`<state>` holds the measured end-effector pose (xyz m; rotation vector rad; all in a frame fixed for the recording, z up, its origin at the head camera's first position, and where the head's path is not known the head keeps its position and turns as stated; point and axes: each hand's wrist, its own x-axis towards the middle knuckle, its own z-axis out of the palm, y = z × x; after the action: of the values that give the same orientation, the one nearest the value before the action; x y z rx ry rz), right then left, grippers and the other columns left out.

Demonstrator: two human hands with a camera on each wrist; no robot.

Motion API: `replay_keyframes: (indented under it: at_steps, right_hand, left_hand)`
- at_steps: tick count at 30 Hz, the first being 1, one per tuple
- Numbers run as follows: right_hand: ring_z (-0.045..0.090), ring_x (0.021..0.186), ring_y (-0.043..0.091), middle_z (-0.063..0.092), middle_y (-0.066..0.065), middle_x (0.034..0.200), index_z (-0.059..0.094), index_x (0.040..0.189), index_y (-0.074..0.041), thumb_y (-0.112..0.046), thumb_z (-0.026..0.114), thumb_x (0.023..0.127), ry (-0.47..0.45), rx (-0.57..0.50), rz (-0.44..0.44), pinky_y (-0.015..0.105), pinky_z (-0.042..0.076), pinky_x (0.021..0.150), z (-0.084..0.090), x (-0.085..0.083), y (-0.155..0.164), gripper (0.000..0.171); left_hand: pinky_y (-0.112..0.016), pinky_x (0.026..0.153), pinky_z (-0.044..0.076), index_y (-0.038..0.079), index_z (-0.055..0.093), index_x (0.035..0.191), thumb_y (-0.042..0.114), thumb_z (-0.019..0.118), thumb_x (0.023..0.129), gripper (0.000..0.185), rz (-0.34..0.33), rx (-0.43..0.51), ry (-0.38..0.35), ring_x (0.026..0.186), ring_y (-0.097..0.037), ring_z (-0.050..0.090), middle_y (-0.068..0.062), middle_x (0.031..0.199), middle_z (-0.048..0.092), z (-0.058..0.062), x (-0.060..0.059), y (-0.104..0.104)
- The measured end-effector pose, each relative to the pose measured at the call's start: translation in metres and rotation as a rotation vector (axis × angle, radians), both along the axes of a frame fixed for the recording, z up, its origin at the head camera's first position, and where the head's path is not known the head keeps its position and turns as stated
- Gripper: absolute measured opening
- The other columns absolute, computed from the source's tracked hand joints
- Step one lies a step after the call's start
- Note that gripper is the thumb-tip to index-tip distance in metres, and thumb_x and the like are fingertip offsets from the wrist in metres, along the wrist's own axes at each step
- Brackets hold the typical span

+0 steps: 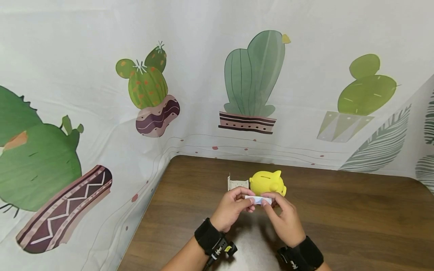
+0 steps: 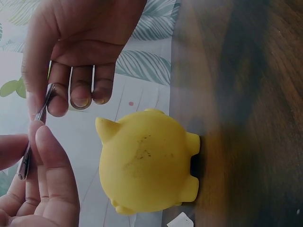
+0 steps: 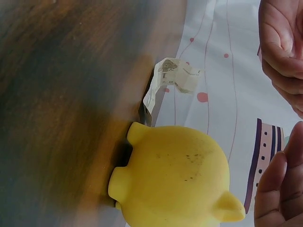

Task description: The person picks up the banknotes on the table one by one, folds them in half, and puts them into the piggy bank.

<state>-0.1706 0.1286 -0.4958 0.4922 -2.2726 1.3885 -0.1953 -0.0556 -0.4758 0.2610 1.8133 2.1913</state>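
Observation:
In the head view, my left hand (image 1: 234,207) and right hand (image 1: 283,220) meet over the table. Both pinch a narrow folded banknote (image 1: 258,200) between thumbs and fingers, one at each end. Seen edge-on in the left wrist view, the note (image 2: 25,163) is a thin strip, with the left hand (image 2: 52,184) at the bottom and the right hand (image 2: 90,33) at the top. Just beyond the hands stands a yellow piggy bank (image 1: 266,181), a slot along its back. Part of it is hidden behind the right fingers.
A creased, pale banknote (image 1: 238,184) stands partly bent up on the wooden table (image 1: 346,210), left of the piggy bank. Behind the table hangs a white cloth (image 1: 196,75) printed with cacti. Black bands (image 1: 208,235) with cameras wrap both wrists.

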Motion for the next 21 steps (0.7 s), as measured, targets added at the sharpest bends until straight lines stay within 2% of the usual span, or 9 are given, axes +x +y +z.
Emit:
replay_keyframes:
  at_steps: [7, 16, 21]
  right_hand:
    - [0.057, 0.078, 0.005, 0.065, -0.006, 0.09, 0.069, 0.108, -0.013, -0.001, 0.067, 0.094, 0.002, -0.027, 0.014, 0.023, 0.049, 0.07, 0.0, 0.0003, -0.0012, 0.019]
    - [0.062, 0.083, 0.008, 0.069, 0.004, 0.097, 0.069, 0.11, -0.011, 0.008, 0.067, 0.09, 0.098, -0.043, 0.077, 0.016, 0.048, 0.075, -0.001, -0.0023, 0.0015, 0.027]
    - [0.062, 0.086, 0.007, 0.069, 0.005, 0.1, 0.07, 0.11, -0.009, 0.012, 0.068, 0.087, 0.113, -0.055, 0.085, 0.014, 0.048, 0.077, 0.0004, -0.0024, 0.0005, 0.031]
  left_hand:
    - [-0.023, 0.069, 0.057, -0.01, 0.062, 0.11, 0.003, 0.066, 0.093, 0.021, -0.004, -0.011, 0.0, 0.071, -0.009, 0.066, -0.003, 0.084, 0.064, -0.0009, -0.0001, 0.0]
    - [-0.021, 0.063, 0.053, -0.006, 0.063, 0.107, 0.015, 0.059, 0.1, 0.023, -0.027, -0.007, -0.035, 0.064, -0.007, 0.059, 0.001, 0.078, 0.064, -0.0028, -0.0005, -0.0004]
    - [-0.022, 0.067, 0.055, -0.006, 0.064, 0.107, 0.016, 0.058, 0.101, 0.023, -0.02, 0.024, -0.046, 0.068, -0.008, 0.062, 0.0, 0.08, 0.066, -0.0039, -0.002, -0.0014]
